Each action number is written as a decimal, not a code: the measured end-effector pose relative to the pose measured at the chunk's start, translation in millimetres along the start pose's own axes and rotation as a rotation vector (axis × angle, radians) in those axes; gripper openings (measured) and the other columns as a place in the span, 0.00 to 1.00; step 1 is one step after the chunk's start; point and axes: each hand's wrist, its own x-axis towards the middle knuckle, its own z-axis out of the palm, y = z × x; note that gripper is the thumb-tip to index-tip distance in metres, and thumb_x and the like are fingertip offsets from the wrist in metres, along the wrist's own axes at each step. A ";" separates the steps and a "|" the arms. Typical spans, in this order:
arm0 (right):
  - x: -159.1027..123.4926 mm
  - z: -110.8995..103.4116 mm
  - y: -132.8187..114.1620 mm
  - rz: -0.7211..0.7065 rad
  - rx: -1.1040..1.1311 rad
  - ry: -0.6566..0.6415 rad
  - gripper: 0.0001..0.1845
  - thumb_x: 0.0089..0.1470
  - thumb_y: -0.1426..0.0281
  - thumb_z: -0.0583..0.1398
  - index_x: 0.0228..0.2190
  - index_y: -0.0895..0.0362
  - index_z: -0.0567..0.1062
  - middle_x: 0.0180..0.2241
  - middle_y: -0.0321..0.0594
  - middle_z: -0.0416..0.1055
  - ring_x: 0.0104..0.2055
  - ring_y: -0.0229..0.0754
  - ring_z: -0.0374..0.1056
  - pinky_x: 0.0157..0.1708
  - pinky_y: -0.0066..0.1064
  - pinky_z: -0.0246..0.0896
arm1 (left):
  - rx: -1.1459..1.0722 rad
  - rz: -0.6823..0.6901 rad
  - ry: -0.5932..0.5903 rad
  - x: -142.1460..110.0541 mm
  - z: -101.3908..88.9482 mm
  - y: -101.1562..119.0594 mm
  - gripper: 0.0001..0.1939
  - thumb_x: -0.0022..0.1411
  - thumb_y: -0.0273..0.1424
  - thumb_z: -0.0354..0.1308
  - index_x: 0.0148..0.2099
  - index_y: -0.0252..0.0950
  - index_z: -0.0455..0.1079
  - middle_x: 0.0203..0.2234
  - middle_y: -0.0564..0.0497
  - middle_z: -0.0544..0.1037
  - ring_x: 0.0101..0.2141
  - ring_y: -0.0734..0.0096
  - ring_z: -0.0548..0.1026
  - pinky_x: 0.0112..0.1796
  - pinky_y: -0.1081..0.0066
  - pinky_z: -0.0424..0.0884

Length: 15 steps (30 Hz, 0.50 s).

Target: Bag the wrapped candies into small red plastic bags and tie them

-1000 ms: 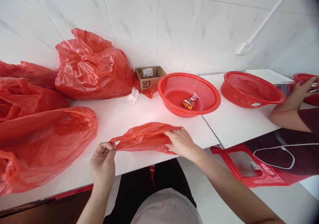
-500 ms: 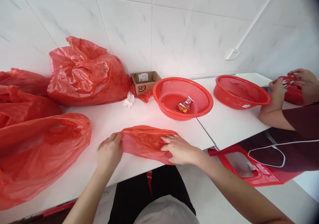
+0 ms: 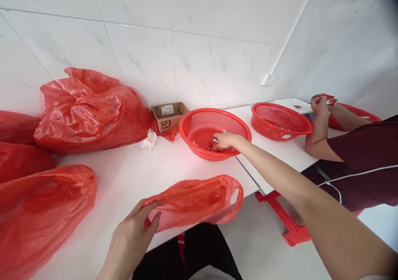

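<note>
Head view: the left hand (image 3: 132,240) clutched a red plastic bag (image 3: 192,201) at the edge of the white desk (image 3: 124,184), while the right hand (image 3: 225,140) reached down into a red mesh colander (image 3: 186,126) over a snack packet (image 3: 210,144) (whether it gripped the packet, I cannot tell). Further along, 1 co-worker's hands (image 3: 320,105) held something small and red beyond a 2nd colander (image 3: 281,122).

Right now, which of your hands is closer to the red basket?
Right. The right hand reaches into the red basket. The left hand is farther away, down near the table's edge, holding a red bag.
</note>
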 end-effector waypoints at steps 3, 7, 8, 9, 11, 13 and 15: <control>21.3 14.9 9.7 0.049 0.004 -0.110 0.37 0.39 0.62 0.71 0.52 0.57 0.70 0.46 0.53 0.74 0.46 0.57 0.72 0.41 0.40 0.66 | -0.114 -0.040 0.004 -1.9 -0.1 1.3 0.15 0.62 0.44 0.52 0.45 0.48 0.77 0.38 0.54 0.78 0.24 0.75 0.74 0.29 0.73 0.73; 27.7 22.3 16.1 0.031 0.092 -0.121 0.34 0.41 0.68 0.69 0.51 0.58 0.69 0.46 0.54 0.73 0.47 0.59 0.70 0.42 0.42 0.65 | -0.361 -0.158 -0.068 0.2 -1.6 0.7 0.21 0.58 0.48 0.56 0.49 0.44 0.77 0.38 0.50 0.79 0.33 0.65 0.77 0.38 0.67 0.75; 27.1 20.0 17.1 0.016 0.135 -0.109 0.29 0.42 0.70 0.67 0.48 0.59 0.70 0.45 0.55 0.73 0.48 0.59 0.70 0.42 0.42 0.65 | -0.419 -0.205 -0.080 1.2 -2.4 0.1 0.24 0.57 0.48 0.58 0.51 0.43 0.76 0.40 0.49 0.79 0.36 0.62 0.78 0.42 0.65 0.75; 25.7 16.5 17.9 -0.004 0.188 -0.093 0.25 0.45 0.71 0.65 0.47 0.60 0.71 0.46 0.55 0.73 0.47 0.58 0.71 0.41 0.40 0.66 | -0.472 -0.254 -0.083 2.2 -3.4 -0.4 0.26 0.55 0.48 0.59 0.53 0.42 0.74 0.42 0.48 0.79 0.40 0.59 0.78 0.46 0.62 0.73; 19.9 7.2 17.6 -0.060 0.323 -0.056 0.18 0.52 0.71 0.59 0.47 0.60 0.69 0.48 0.55 0.72 0.46 0.52 0.72 0.39 0.35 0.67 | -0.553 -0.335 -0.080 3.9 -5.7 -0.7 0.32 0.53 0.47 0.61 0.58 0.41 0.70 0.48 0.46 0.78 0.49 0.53 0.75 0.53 0.56 0.68; 8.2 -1.8 12.9 -0.123 0.454 -0.014 0.19 0.59 0.73 0.49 0.52 0.59 0.65 0.51 0.52 0.71 0.44 0.44 0.73 0.37 0.30 0.68 | -0.614 -0.370 -0.071 5.4 -8.3 1.7 0.35 0.53 0.47 0.61 0.61 0.41 0.67 0.53 0.46 0.75 0.55 0.51 0.71 0.58 0.53 0.61; -10.7 -6.5 1.4 -0.220 0.625 0.010 0.23 0.60 0.75 0.43 0.56 0.57 0.59 0.51 0.49 0.70 0.42 0.39 0.74 0.35 0.27 0.69 | -0.673 -0.379 -0.067 7.6 -10.4 7.4 0.36 0.54 0.46 0.61 0.64 0.41 0.63 0.54 0.47 0.74 0.56 0.51 0.70 0.59 0.53 0.60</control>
